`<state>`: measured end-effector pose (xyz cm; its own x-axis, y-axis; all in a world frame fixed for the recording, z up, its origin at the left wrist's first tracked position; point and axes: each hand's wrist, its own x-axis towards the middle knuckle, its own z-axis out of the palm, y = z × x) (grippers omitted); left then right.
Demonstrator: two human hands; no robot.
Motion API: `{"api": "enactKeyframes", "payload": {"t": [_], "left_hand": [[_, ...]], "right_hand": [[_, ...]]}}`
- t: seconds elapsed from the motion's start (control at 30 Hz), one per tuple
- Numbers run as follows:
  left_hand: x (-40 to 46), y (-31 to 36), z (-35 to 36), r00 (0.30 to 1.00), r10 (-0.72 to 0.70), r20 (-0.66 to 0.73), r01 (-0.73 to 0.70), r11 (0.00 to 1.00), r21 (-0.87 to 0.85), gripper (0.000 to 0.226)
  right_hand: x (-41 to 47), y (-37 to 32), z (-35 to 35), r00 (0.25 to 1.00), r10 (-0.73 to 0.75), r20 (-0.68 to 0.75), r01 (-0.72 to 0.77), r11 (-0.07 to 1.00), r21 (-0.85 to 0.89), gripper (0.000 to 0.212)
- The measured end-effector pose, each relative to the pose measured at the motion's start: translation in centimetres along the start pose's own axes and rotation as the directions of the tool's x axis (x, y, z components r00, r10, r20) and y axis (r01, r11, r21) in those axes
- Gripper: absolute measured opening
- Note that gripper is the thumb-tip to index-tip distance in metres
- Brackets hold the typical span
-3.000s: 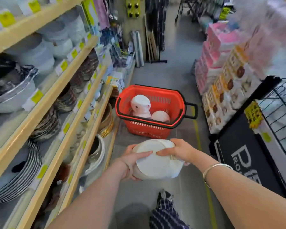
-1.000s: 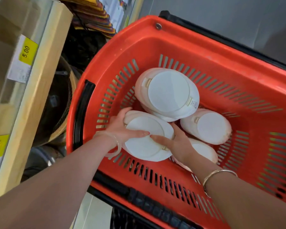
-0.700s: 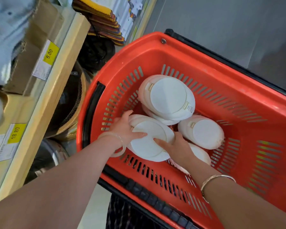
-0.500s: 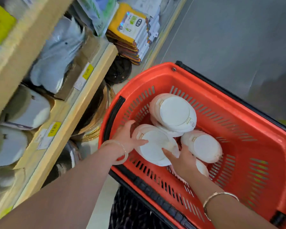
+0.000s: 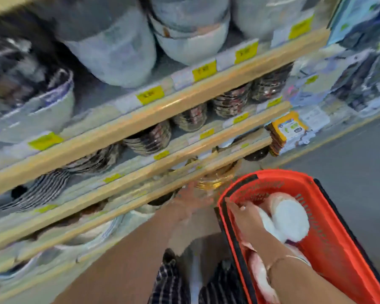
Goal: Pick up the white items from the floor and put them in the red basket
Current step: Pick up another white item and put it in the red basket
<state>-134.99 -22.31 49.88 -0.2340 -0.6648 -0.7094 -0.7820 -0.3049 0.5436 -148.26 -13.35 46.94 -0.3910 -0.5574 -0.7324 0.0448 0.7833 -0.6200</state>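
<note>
My right hand (image 5: 246,218) is down in the red basket (image 5: 338,244), fingers lying against the white items (image 5: 290,222) with no clear grip; my left hand (image 5: 191,200) is a blur outside the rim, so I cannot tell how open it is. The round containers lie loosely piled, and a careless pull of my wrist could roll one over the low wall onto the floor (image 5: 349,159)
</note>
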Motion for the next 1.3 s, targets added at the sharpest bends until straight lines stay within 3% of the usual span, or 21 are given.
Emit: {"api": "enactKeyframes", "payload": {"t": [0.13,0.3,0.47,0.63,0.8,1.13,1.3], "left_hand": [[-5.5,-5.4,-5.9,0.99,-0.064,-0.128,0.047,0.99,-0.131,0.069],[-12.5,-15.2,-11.1,0.936,-0.19,-0.298,0.074,0.93,-0.36,0.066],[-21.3,-28.3,-14.6,0.815,-0.393,-0.426,0.07,0.797,-0.6,0.062],[-33.2,-42.1,-16.7,0.664,-0.626,-0.41,0.078,0.603,-0.794,0.06],[-42.8,-53.3,-18.6,0.52,-0.748,-0.412,0.048,0.507,-0.861,0.064],[-49.9,-70.0,-25.8,0.431,-0.842,-0.325,-0.104,0.311,-0.945,0.063],[-52.9,-79.2,-32.2,0.319,-0.909,-0.268,-0.131,0.237,-0.963,0.061]], "right_hand": [[-3.8,-4.4,6.1,0.981,-0.136,0.139,0.161,0.969,-0.187,0.042],[-10.8,-7.8,16.3,0.929,-0.174,0.328,0.276,0.914,-0.299,0.051],[-18.6,-6.1,29.0,0.85,-0.196,0.489,0.436,0.782,-0.445,0.066],[-29.2,-1.8,42.4,0.709,-0.146,0.69,0.614,0.608,-0.503,0.052],[-39.4,2.3,53.1,0.597,-0.085,0.798,0.723,0.488,-0.489,0.062],[-48.5,5.4,72.6,0.49,0.087,0.868,0.801,0.347,-0.487,0.064],[-52.8,4.4,85.2,0.432,0.138,0.891,0.837,0.307,-0.453,0.067]]}}
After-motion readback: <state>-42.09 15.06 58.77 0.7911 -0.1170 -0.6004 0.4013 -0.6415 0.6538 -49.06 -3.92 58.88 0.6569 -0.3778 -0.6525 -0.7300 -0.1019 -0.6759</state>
